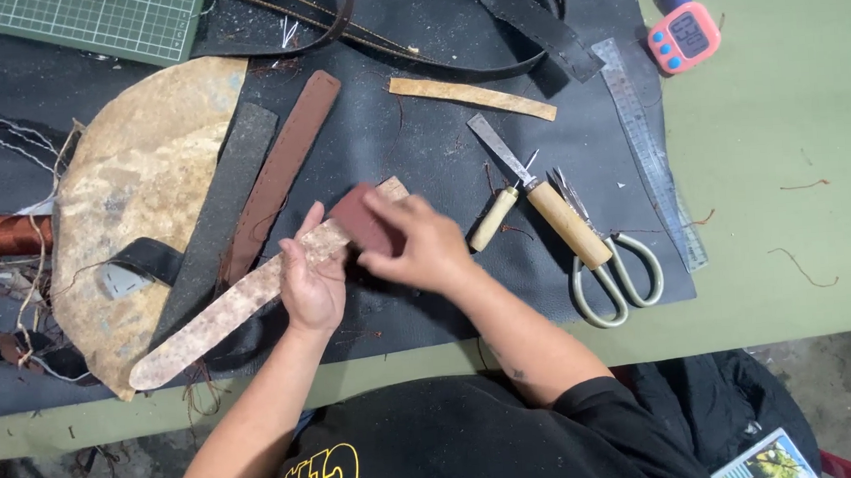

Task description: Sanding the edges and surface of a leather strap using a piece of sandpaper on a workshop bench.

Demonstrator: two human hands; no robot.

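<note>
Fingers of right hand (424,245) pinch a dark red block (363,220), pressed onto the far end of a mottled tan strap (242,297). Left hand (312,280) grips the strap from beneath, thumb over its top face. Strap runs from near-left to far-right over the black mat (410,141). Right of the hands: wooden-handled knife (541,197), scissors (613,272), steel ruler (649,151). Left: brown strap (282,174), large tan leather piece (138,207).

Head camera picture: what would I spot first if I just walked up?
Probably the two hands in the middle: the left hand holds a long mottled tan leather strap while the right hand presses a reddish-brown block on it. Next, the scissors and wooden-handled knife at right.
</note>
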